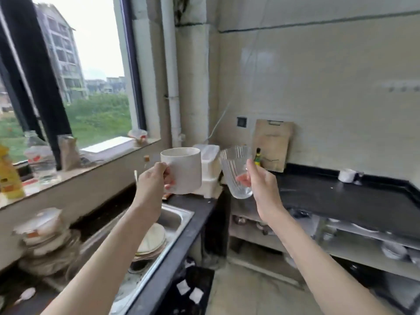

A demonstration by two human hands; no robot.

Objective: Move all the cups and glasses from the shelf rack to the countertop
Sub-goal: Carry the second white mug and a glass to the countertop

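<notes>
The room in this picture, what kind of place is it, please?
Most likely a small home kitchen. A steel sink holds stacked plates, a black countertop runs along the tiled wall, and a wooden cutting board leans there.

Materials and surface finish

Mug (184,170): matt off-white ceramic, smooth. Glass (237,171): clear ribbed glass, glossy. Desk (341,198): dark stone-like top, smooth, low sheen. Sink (175,218): brushed metal. Cutting board (271,142): pale bare wood, matt. Wall tiles (318,87): cream, glossy. Storage box (210,164): white plastic.
</notes>
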